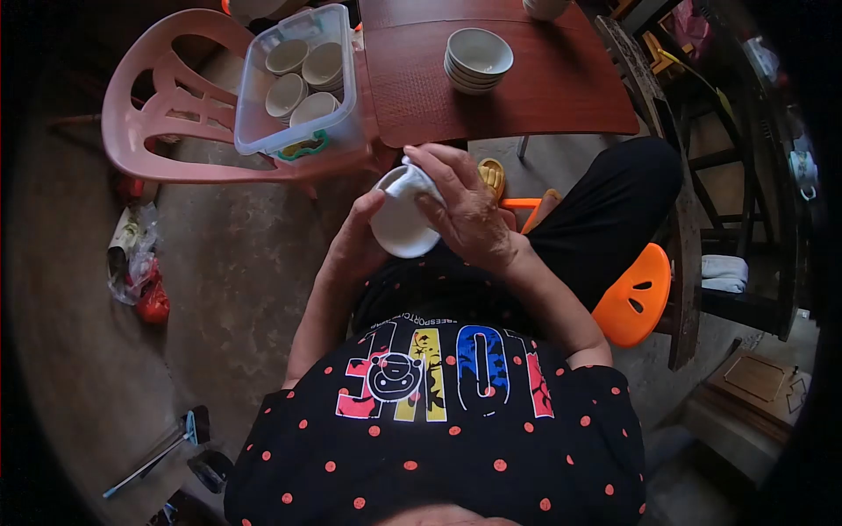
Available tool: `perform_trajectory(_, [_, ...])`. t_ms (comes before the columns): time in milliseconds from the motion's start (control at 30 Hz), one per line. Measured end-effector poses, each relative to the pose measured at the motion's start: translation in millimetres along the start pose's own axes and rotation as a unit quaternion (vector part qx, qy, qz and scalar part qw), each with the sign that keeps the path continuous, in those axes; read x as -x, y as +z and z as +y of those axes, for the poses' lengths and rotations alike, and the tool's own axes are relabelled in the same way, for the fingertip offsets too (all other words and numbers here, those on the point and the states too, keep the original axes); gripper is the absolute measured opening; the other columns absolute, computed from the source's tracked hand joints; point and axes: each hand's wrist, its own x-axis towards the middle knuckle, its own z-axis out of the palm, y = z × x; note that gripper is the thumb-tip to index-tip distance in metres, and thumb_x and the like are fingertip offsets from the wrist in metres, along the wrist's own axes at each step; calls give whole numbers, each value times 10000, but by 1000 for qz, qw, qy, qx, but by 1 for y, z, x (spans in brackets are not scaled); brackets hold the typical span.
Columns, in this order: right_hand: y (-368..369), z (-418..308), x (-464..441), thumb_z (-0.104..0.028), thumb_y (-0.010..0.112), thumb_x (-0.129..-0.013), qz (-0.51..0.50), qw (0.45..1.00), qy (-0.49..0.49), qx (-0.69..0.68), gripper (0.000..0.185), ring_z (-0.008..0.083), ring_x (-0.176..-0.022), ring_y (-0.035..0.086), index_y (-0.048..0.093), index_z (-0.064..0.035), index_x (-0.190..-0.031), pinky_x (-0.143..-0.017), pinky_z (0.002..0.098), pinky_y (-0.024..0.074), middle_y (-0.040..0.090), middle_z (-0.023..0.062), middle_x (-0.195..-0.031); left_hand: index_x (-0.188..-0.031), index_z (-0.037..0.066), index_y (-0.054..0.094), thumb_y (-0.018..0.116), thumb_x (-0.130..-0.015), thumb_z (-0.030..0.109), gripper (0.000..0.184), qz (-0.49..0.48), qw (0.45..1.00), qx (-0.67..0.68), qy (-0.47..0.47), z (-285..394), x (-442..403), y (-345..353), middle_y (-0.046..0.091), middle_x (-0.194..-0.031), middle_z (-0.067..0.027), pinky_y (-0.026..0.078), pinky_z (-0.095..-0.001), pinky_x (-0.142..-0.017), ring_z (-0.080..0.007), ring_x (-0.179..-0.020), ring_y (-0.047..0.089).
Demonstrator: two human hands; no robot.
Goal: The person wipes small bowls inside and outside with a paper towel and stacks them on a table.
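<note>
Above my lap, my left hand grips a white bowl by its left side, the bowl's inside facing up toward me. My right hand pinches a white cloth against the bowl's upper right rim, the fingers bent over the edge. A stack of several white bowls stands on the red-brown table beyond my hands. To the left of it, a clear plastic bin holds several stacks of bowls.
The bin rests on a pink plastic chair. More bowls sit at the table's far edge. An orange stool is at my right, beside dark wooden frames. Bags and a long-handled tool lie on the floor at left.
</note>
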Motion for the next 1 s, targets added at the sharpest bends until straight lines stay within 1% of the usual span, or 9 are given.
perform_trajectory(67, [-2,4,-16,-175,611,-811,-89,968,-131,197,531,260,-1165,469,427,-101,-1303,-987,404,364,450,130,-1284,-1313,1,328,611,-802,384,698,-28,997,-66,-21,1,0,15,493,-1231,-109,435,-344,-920,-192,-1100,522])
perform_trajectory(100, [-3,9,-18,-181,629,-787,-112,967,-148,173,509,256,-1163,483,447,-112,-1258,-999,401,345,466,116,-1293,-1313,1,328,611,-802,384,698,-31,997,-67,-21,3,1,21,493,-1231,-109,435,-344,-920,-192,-1100,522])
perform_trajectory(267, [1,26,-8,-158,604,-811,-110,986,-115,44,286,298,-1043,546,499,-76,-1064,-923,396,404,556,123,-1147,-1293,5,356,704,-664,433,837,-14,985,-169,34,9,-2,30,504,-1160,-109,419,-320,-916,-181,-1072,516])
perform_trajectory(300, [5,27,-2,-124,586,-830,-107,993,-27,36,280,314,-1046,535,491,-60,-1085,-905,399,414,545,142,-1142,-1278,2,378,696,-656,448,829,4,985,-167,43,7,-3,24,508,-1152,-119,439,-322,-886,-188,-1048,529])
perform_trajectory(400, [13,26,13,-96,548,-878,-114,987,114,13,274,349,-977,527,477,-10,-1129,-840,402,433,534,190,-1049,-1266,-6,392,665,-675,458,799,49,978,-181,90,3,-5,15,511,-1149,-125,457,-332,-869,-197,-1036,539])
perform_trajectory(500, [17,24,12,-158,625,-820,-30,996,69,39,331,319,-889,534,499,-29,-1097,-790,413,442,529,154,-991,-1262,-6,396,600,-741,427,708,50,987,-134,78,0,-3,16,518,-1145,-132,457,-337,-875,-203,-1036,545])
perform_trajectory(567, [9,13,1,-188,678,-775,25,981,31,191,405,294,-871,522,505,-46,-1113,-767,398,441,509,133,-989,-1259,-5,399,580,-763,411,672,53,990,-111,67,0,-4,15,521,-1142,-134,459,-336,-871,-204,-1031,548])
perform_trajectory(700, [9,26,8,-169,747,-705,31,981,-71,177,552,281,-870,539,493,-79,-1186,-773,384,448,526,97,-1000,-1256,0,403,548,-794,395,625,39,994,-98,38,0,-3,15,530,-1135,-134,455,-326,-867,-198,-1019,551])
perform_trajectory(1000, [0,12,14,-61,615,-689,-26,979,-123,163,316,232,-855,576,611,-24,-1003,-743,337,484,559,86,-1021,-1262,-6,417,533,-802,414,633,83,987,-109,83,-3,-6,12,536,-1154,-135,444,-334,-892,-202,-1044,542])
